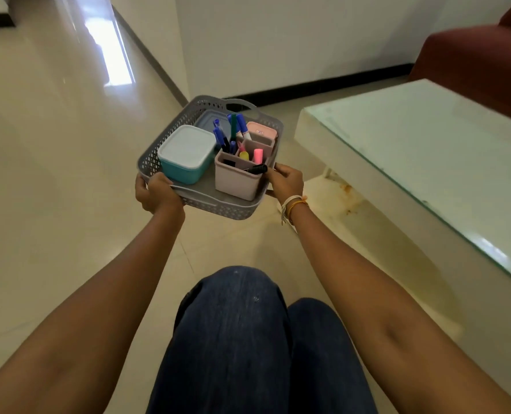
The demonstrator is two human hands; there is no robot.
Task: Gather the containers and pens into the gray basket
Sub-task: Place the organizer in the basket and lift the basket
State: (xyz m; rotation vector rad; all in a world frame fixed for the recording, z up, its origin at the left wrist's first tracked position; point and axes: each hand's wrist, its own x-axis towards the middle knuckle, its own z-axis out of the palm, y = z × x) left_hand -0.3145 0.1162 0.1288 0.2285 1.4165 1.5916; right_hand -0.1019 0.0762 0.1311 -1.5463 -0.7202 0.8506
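1. Gray basket (154,162): my left hand (155,194) and right hand (285,180) grip its near corners, above the floor (54,174).
2. Inside: teal container (185,156), pink organizer (236,180) with pens (242,124).

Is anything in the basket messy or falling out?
Mostly tidy. One black marker lies tipped sideways across the rim of the pink organizer, not standing like the other pens. Nothing has spilled from the gray basket, which both hands hold: left hand, right hand.
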